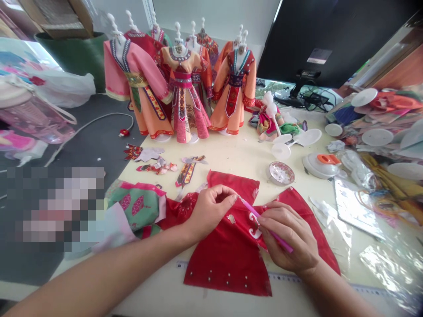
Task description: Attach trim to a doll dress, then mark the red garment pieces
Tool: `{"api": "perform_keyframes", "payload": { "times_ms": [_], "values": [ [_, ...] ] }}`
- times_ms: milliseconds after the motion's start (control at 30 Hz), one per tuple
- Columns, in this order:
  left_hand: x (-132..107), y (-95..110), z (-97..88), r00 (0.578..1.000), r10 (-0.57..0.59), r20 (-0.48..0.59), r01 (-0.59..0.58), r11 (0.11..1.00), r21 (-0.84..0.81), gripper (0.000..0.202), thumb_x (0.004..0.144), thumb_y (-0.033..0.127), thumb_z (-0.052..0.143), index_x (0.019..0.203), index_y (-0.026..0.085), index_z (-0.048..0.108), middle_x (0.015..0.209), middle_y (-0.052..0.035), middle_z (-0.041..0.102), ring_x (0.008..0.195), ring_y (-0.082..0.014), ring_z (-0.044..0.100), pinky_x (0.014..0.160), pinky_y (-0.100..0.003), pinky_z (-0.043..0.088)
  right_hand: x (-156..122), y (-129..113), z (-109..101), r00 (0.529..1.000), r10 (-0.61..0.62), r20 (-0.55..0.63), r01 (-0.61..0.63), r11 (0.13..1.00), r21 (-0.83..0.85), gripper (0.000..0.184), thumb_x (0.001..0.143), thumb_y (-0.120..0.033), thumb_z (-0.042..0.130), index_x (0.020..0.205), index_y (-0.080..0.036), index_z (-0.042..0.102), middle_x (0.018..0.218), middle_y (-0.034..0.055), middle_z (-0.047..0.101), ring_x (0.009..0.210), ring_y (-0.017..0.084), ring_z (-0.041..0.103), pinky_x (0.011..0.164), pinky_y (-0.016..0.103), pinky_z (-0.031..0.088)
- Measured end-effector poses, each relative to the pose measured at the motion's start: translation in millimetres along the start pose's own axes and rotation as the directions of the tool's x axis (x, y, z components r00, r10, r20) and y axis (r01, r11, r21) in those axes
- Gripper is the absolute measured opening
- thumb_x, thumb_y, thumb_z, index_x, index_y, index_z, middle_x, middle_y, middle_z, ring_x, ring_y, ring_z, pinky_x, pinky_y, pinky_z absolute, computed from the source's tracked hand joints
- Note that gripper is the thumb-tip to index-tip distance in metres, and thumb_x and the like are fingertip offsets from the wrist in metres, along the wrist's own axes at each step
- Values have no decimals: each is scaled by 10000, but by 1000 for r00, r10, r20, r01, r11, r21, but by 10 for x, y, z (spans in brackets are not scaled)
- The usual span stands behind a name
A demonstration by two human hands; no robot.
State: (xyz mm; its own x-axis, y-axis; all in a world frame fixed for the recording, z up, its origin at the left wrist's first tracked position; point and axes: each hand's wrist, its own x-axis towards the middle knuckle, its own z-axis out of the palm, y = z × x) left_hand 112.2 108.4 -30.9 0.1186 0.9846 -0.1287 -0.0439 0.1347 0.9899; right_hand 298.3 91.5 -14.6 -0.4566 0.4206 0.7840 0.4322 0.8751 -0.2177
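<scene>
My right hand grips a slim pink pen-like stick, slanted up to the left. My left hand pinches thumb and forefinger together at the stick's pale tip; anything tiny between them is too small to make out. Under both hands lies a red doll-size garment, spread flat, with several small bead-like dots along its lower edge. A white curled ornament sits on the red cloth beside my right fingers, and a small pale piece lies nearer my left hand.
Several dressed doll forms stand at the back. A round dish of small white bits sits right of centre. Patterned scraps and a green printed cloth lie left. A ruler runs under the garment; plastic bags lie right.
</scene>
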Motion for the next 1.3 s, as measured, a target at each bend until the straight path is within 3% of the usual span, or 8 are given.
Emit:
{"api": "perform_keyframes", "payload": {
  "times_ms": [267, 533, 833, 1300],
  "values": [
    [-4, -7, 0, 999, 34, 7, -34, 999, 27, 123, 789, 251, 605, 797, 137, 652, 763, -30, 650, 713, -125, 582, 676, -240, 469, -2, 8, -20, 999, 4, 47, -3, 999, -33, 298, 724, 6, 584, 961, -173, 610, 749, 26, 640, 680, 159, 631, 640, 356, 581],
    [-3, -15, 2, 998, 63, -4, -63, 997, 41, 112, 789, 237, 599, 791, 145, 662, 771, -35, 668, 702, -122, 592, 667, -239, 476, -6, 41, -30, 997, -29, 70, 30, 999, -24, 287, 708, 4, 613, 953, -145, 617, 751, 47, 642, 714, 186, 638, 648, 361, 573],
    [-17, -7, -2, 999, 15, 33, -14, 1000, -17, 155, 811, 235, 551, 853, 138, 663, 738, -32, 622, 677, -121, 559, 636, -247, 452, -50, 71, -26, 997, -32, 76, 35, 999, -37, 284, 702, 28, 619, 946, -118, 622, 748, 63, 640, 742, 204, 633, 665, 371, 557],
    [-2, -30, -11, 999, 15, 46, -15, 1000, -3, 142, 805, 228, 570, 874, 152, 668, 729, -9, 620, 687, -113, 556, 656, -232, 449, 4, 51, -25, 999, -4, 44, 7, 997, -74, 313, 718, 10, 601, 971, -173, 609, 741, 23, 645, 699, 169, 644, 656, 354, 586]
  ]
}}
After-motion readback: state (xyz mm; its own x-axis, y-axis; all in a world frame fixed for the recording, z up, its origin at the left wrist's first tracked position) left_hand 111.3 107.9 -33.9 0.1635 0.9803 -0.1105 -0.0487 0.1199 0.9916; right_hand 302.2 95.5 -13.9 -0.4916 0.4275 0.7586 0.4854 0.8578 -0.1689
